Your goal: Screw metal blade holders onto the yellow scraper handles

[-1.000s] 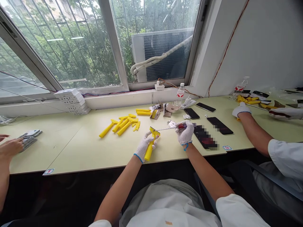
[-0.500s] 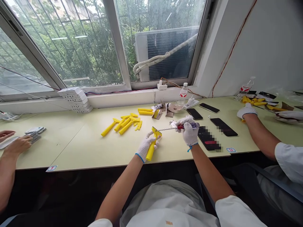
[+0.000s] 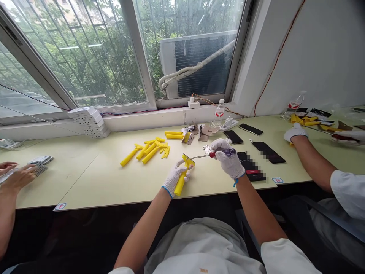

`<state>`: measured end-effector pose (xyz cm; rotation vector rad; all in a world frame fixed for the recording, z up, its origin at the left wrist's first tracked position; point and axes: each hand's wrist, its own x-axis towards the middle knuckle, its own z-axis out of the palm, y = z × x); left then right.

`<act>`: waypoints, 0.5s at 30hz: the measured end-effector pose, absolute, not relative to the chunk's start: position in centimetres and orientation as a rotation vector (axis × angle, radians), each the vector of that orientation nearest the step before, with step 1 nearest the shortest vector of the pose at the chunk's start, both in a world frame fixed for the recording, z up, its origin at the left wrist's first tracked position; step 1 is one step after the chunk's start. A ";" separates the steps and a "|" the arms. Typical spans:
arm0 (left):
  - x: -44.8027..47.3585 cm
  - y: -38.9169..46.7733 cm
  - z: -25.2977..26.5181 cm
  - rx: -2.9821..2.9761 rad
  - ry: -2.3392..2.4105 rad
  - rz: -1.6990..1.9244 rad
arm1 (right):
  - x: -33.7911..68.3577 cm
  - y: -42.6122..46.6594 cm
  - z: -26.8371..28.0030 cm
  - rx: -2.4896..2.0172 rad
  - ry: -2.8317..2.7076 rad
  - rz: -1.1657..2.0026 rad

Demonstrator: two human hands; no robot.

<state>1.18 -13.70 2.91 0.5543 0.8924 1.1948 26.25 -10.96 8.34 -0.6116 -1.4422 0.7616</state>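
On the table (image 3: 119, 186), left hand (image 3: 174, 176) grips a yellow scraper (image 3: 182, 176), right hand (image 3: 228, 161) grips a screwdriver (image 3: 216, 154); no writing legible.

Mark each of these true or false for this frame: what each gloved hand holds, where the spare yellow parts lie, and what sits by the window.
1. The left hand grips a yellow scraper handle. True.
2. The right hand holds a pair of scissors. False: it holds a screwdriver with its tip at the handle's head.
3. A pile of yellow handles lies on the table left of the hands. True.
4. The water bottle lies on its side. False: it stands upright near the window sill.
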 end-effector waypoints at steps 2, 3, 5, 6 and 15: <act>1.0 -13.6 2.7 0.578 0.796 1.070 | 26.3 -10.8 8.4 -0.622 -1.355 0.747; 0.9 -13.5 2.6 0.589 0.755 1.026 | 26.2 -10.8 8.4 -0.619 -1.317 0.754; 0.7 -13.4 2.3 0.598 0.728 1.015 | 26.0 -11.1 8.5 -0.603 -1.290 0.742; 0.7 -13.3 2.2 0.600 0.727 1.020 | 25.9 -11.3 8.5 -0.598 -1.304 0.718; 0.7 -13.3 2.2 0.596 0.726 1.038 | 26.7 -13.4 9.7 -0.702 -1.633 0.306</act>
